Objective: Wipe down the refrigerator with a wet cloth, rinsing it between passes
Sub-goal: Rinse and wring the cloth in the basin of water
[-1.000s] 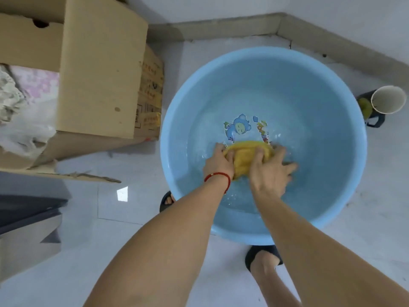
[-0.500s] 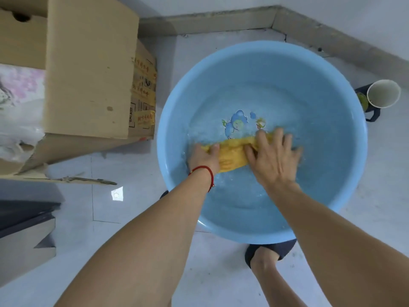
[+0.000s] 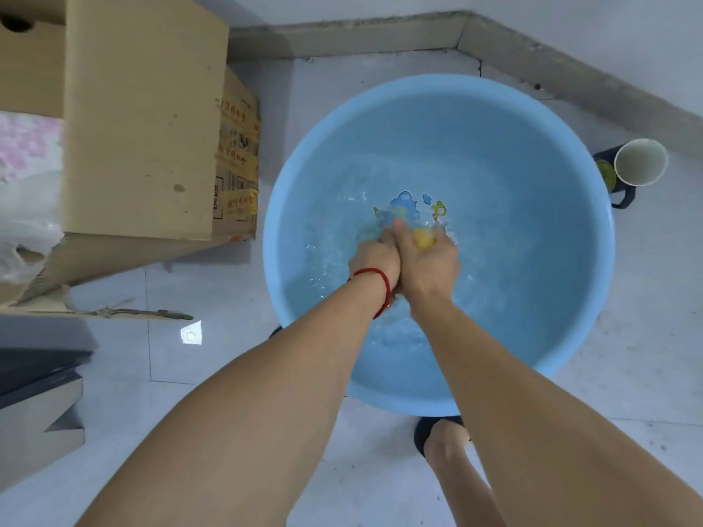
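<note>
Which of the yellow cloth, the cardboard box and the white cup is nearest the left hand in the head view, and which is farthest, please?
From the left hand:
1. Yellow cloth: bunched between both hands, in the basin water.
2. Cardboard box: on the floor, to the left of the basin.
3. White cup: beyond the basin's right rim.

One head-worn wide-angle view looks steeply down, close above a blue basin (image 3: 586,298) on the floor.

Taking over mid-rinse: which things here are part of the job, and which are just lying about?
In use: yellow cloth, bunched between left hand and right hand; blue basin of water.

Lying about: cardboard box, cup, plastic bag.
</note>
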